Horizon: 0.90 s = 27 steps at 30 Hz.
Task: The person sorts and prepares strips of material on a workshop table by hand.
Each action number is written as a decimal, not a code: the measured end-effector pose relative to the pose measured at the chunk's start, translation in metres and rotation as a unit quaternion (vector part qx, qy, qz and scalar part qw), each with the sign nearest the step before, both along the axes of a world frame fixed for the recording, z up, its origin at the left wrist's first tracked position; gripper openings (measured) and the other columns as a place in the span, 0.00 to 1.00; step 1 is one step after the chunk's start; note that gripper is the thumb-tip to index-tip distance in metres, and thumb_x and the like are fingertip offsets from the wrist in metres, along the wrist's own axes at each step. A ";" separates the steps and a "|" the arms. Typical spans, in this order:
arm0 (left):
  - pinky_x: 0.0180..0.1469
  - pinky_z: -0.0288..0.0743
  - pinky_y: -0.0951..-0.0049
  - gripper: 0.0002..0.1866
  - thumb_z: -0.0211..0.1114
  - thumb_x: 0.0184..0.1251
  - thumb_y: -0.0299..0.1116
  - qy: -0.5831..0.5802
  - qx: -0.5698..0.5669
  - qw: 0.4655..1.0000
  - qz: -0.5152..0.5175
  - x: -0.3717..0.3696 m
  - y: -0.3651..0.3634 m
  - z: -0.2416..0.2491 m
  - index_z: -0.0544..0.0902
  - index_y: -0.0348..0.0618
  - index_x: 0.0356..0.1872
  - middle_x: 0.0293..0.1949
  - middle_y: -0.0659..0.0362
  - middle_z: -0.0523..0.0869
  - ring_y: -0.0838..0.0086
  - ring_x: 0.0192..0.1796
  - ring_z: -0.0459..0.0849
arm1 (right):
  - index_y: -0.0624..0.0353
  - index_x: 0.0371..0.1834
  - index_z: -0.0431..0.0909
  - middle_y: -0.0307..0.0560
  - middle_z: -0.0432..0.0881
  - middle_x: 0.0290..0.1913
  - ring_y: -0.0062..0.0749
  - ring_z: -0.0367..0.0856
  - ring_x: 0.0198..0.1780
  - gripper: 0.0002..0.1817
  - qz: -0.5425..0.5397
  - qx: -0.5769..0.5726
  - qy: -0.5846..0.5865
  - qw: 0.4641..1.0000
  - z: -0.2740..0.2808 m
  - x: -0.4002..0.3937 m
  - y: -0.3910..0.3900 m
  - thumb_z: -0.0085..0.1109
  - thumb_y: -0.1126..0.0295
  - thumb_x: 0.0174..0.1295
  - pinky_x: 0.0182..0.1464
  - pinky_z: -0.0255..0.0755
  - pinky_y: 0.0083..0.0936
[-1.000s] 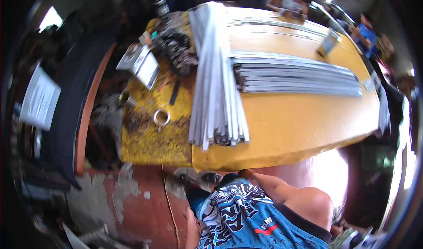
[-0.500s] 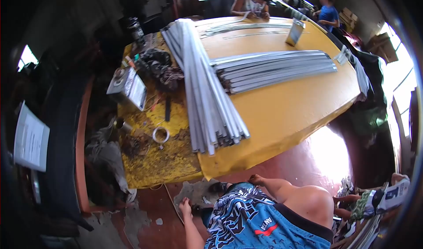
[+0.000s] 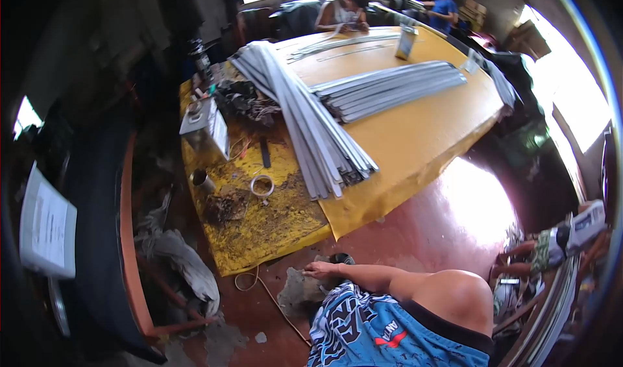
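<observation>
My right hand (image 3: 318, 269) hangs low over the floor in front of my blue patterned jersey (image 3: 363, 328), its fingers loosely stretched and nothing visible in them. My left hand is out of view. Ahead stands a table with a yellow cover (image 3: 396, 146). A fanned bundle of long grey strips (image 3: 305, 127) lies across it, its ends near the close edge. Behind it rests a second row of grey strips (image 3: 396, 91). On the stained near-left corner are a white ring (image 3: 252, 186), a metal cup (image 3: 203, 182) and a dark flat bar (image 3: 265, 153).
A rectangular tin (image 3: 206, 130) and a crumpled dark bag (image 3: 237, 97) stand on the table's left side; another tin (image 3: 406, 42) is further back. Two people (image 3: 344, 13) work at the far end. A cable (image 3: 276, 302) crosses the floor. More strips (image 3: 545, 328) lean at right.
My view has shifted, and the table's near-left corner is seen more fully. My right hand has moved leftward across my front. My left hand has gone out of view.
</observation>
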State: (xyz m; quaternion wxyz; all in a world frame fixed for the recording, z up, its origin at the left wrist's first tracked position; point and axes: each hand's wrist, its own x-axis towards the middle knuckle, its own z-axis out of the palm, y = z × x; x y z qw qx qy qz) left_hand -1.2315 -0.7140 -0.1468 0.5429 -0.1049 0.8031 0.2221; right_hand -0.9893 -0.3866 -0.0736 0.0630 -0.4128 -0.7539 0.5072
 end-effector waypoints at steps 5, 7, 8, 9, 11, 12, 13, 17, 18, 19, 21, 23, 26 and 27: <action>0.42 0.73 0.68 0.16 0.56 0.67 0.42 -0.064 0.002 0.979 -0.193 -0.032 0.066 -0.012 0.79 0.44 0.49 0.40 0.57 0.83 0.69 0.41 0.80 | 0.65 0.43 0.81 0.60 0.83 0.42 0.50 0.81 0.44 0.26 -0.297 -0.078 -0.059 0.950 0.027 0.098 -0.024 0.52 0.49 0.64 0.47 0.73 0.40; 0.41 0.73 0.69 0.16 0.56 0.68 0.42 -0.103 0.020 0.952 -0.289 -0.031 0.116 -0.016 0.79 0.45 0.49 0.39 0.57 0.83 0.70 0.40 0.80 | 0.66 0.43 0.81 0.59 0.84 0.38 0.45 0.83 0.41 0.25 -0.487 -0.058 -0.072 0.869 -0.013 0.152 -0.044 0.56 0.51 0.62 0.43 0.75 0.37; 0.41 0.73 0.69 0.16 0.56 0.68 0.43 -0.130 0.030 0.932 -0.336 -0.025 0.146 -0.020 0.79 0.46 0.49 0.39 0.58 0.83 0.70 0.40 0.80 | 0.67 0.43 0.81 0.59 0.84 0.37 0.43 0.83 0.39 0.24 -0.561 -0.042 -0.084 0.822 -0.028 0.179 -0.061 0.57 0.52 0.61 0.41 0.76 0.35; 0.40 0.74 0.70 0.15 0.56 0.68 0.43 -0.152 0.046 0.914 -0.373 -0.014 0.180 -0.018 0.80 0.46 0.48 0.38 0.58 0.83 0.71 0.39 0.80 | 0.67 0.42 0.81 0.59 0.84 0.36 0.43 0.83 0.39 0.24 -0.592 -0.098 -0.098 0.794 -0.030 0.200 -0.079 0.57 0.52 0.61 0.41 0.76 0.34; 0.41 0.72 0.72 0.15 0.56 0.69 0.45 -0.190 0.074 0.883 -0.422 0.029 0.246 0.010 0.79 0.48 0.48 0.39 0.61 0.83 0.75 0.39 0.80 | 0.65 0.40 0.82 0.58 0.84 0.37 0.45 0.83 0.42 0.22 -0.620 -0.194 -0.124 0.750 -0.055 0.243 -0.115 0.57 0.53 0.59 0.44 0.75 0.36; 0.43 0.71 0.73 0.16 0.56 0.70 0.47 -0.206 0.089 0.869 -0.441 0.057 0.281 0.035 0.78 0.50 0.48 0.40 0.64 0.83 0.79 0.40 0.79 | 0.63 0.39 0.83 0.58 0.84 0.39 0.47 0.83 0.46 0.21 -0.619 -0.232 -0.137 0.738 -0.087 0.258 -0.139 0.58 0.54 0.58 0.48 0.75 0.39; 0.44 0.70 0.73 0.16 0.56 0.70 0.47 -0.213 0.102 0.852 -0.468 0.087 0.307 0.049 0.78 0.50 0.49 0.41 0.64 0.83 0.79 0.41 0.79 | 0.60 0.38 0.84 0.56 0.85 0.39 0.46 0.83 0.45 0.20 -0.560 -0.161 -0.149 0.799 -0.109 0.270 -0.169 0.59 0.53 0.56 0.47 0.75 0.40; 0.46 0.70 0.73 0.15 0.57 0.69 0.47 -0.207 0.123 0.794 -0.558 0.217 0.370 0.068 0.79 0.49 0.48 0.40 0.64 0.83 0.78 0.42 0.79 | 0.53 0.38 0.85 0.51 0.85 0.39 0.45 0.83 0.45 0.23 -0.631 -0.216 -0.079 0.741 -0.125 0.293 -0.232 0.60 0.46 0.53 0.48 0.74 0.41; 0.46 0.70 0.72 0.15 0.58 0.68 0.46 -0.199 0.124 0.778 -0.583 0.248 0.377 0.066 0.79 0.49 0.48 0.39 0.64 0.84 0.77 0.42 0.79 | 0.55 0.38 0.85 0.51 0.85 0.39 0.44 0.83 0.45 0.22 -0.652 -0.218 -0.069 0.723 -0.128 0.298 -0.234 0.61 0.47 0.53 0.48 0.74 0.40; 0.43 0.71 0.73 0.14 0.59 0.68 0.45 -0.181 0.148 0.756 -0.611 0.284 0.383 0.065 0.80 0.49 0.47 0.38 0.64 0.84 0.77 0.40 0.80 | 0.56 0.38 0.85 0.52 0.85 0.39 0.43 0.83 0.45 0.22 -0.674 -0.221 -0.059 0.703 -0.130 0.307 -0.233 0.62 0.48 0.53 0.47 0.75 0.39; 0.39 0.74 0.75 0.12 0.62 0.65 0.35 -0.147 0.239 0.694 -0.663 0.358 0.393 0.070 0.80 0.44 0.46 0.36 0.61 0.84 0.78 0.37 0.81 | 0.60 0.38 0.85 0.54 0.85 0.39 0.40 0.83 0.44 0.22 -0.716 -0.220 -0.046 0.661 -0.128 0.342 -0.223 0.64 0.50 0.53 0.47 0.75 0.37; 0.40 0.75 0.76 0.10 0.64 0.63 0.29 -0.139 0.366 0.606 -0.692 0.426 0.409 0.087 0.81 0.40 0.44 0.36 0.60 0.84 0.77 0.37 0.81 | 0.63 0.37 0.85 0.56 0.85 0.39 0.38 0.82 0.44 0.22 -0.756 -0.216 -0.037 0.616 -0.112 0.383 -0.213 0.66 0.53 0.52 0.46 0.75 0.36; 0.42 0.75 0.75 0.07 0.62 0.63 0.28 -0.069 0.541 0.465 -0.697 0.520 0.460 0.141 0.82 0.37 0.40 0.35 0.58 0.83 0.75 0.37 0.80 | 0.57 0.34 0.85 0.50 0.85 0.28 0.36 0.84 0.30 0.20 -0.869 -0.118 0.002 0.481 -0.083 0.435 -0.197 0.66 0.50 0.52 0.37 0.77 0.33; 0.42 0.75 0.74 0.07 0.61 0.64 0.28 -0.042 0.575 0.411 -0.706 0.547 0.477 0.178 0.81 0.36 0.40 0.35 0.57 0.83 0.73 0.38 0.80 | 0.57 0.32 0.84 0.46 0.84 0.26 0.30 0.83 0.27 0.19 -0.875 -0.079 -0.015 0.477 -0.084 0.458 -0.194 0.66 0.51 0.52 0.34 0.76 0.29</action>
